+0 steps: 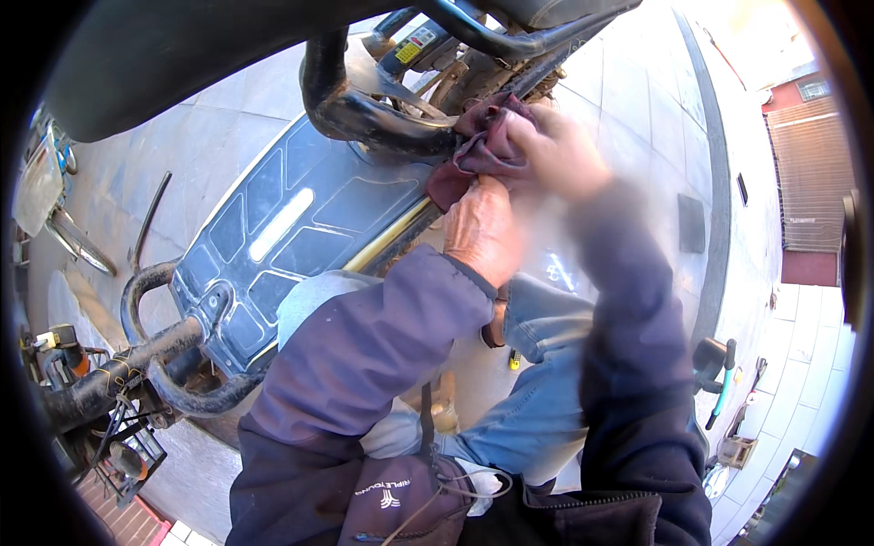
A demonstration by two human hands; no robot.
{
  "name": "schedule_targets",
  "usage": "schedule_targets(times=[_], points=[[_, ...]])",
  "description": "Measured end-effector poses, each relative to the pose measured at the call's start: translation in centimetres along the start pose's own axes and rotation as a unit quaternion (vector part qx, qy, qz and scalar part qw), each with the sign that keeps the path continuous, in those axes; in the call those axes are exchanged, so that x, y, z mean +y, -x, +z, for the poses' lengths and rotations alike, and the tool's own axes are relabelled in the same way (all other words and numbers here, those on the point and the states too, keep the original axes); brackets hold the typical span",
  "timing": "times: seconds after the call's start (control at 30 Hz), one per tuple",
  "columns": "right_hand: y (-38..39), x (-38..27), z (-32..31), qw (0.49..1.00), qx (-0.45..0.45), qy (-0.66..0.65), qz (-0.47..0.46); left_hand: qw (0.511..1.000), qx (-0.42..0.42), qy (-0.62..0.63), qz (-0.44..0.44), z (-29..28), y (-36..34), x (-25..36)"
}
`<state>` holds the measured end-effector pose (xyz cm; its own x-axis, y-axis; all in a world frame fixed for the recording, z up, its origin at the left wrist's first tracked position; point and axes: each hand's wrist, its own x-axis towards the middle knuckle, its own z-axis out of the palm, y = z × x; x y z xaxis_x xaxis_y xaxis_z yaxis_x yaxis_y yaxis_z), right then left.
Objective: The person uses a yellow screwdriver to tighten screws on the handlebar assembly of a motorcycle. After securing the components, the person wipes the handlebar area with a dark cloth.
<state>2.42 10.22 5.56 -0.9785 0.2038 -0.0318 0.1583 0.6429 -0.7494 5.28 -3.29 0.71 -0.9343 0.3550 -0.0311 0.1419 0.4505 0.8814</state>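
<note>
A maroon cloth (493, 150) is bunched against the end of a thick black frame tube (387, 127) on a vehicle with a blue footboard (314, 205). From below, my left hand (482, 229) grips the cloth's lower part, fingers closed and partly hidden in its folds. My right hand (563, 153), blurred by motion, is closed on the cloth's upper right side. The part of the tube under the cloth is hidden.
Above hangs a large dark seat-like part (173, 59). Curved black tubes (205, 391) stick out at the footboard's near left end. My jeans-covered knee (546, 318) is beside the vehicle. A bicycle wheel (82, 241) shows at far left, and a teal-handled tool (722, 387) lies at right.
</note>
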Motion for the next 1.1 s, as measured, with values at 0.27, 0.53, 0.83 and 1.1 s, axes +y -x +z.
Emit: schedule_targets(times=[0.27,0.53,0.83,1.1], points=[[1.1,-0.2,-0.7,0.997,-0.039,-0.057,-0.016,0.994,0.074,0.065,0.040,-0.1,-0.8,-0.3],[-2.9,-2.8,4.2,0.969,0.235,0.007,-0.072,0.990,-0.102,-0.057,0.074,1.3,2.3,-0.2],[-5.3,-4.4,6.2,0.959,0.201,0.193,-0.043,0.962,-0.115,-0.044,0.243,2.3,4.2,-1.5],[-5.2,-3.3,5.9,0.967,0.203,0.153,-0.028,0.955,-0.157,-0.059,0.244,2.2,4.2,-1.5]])
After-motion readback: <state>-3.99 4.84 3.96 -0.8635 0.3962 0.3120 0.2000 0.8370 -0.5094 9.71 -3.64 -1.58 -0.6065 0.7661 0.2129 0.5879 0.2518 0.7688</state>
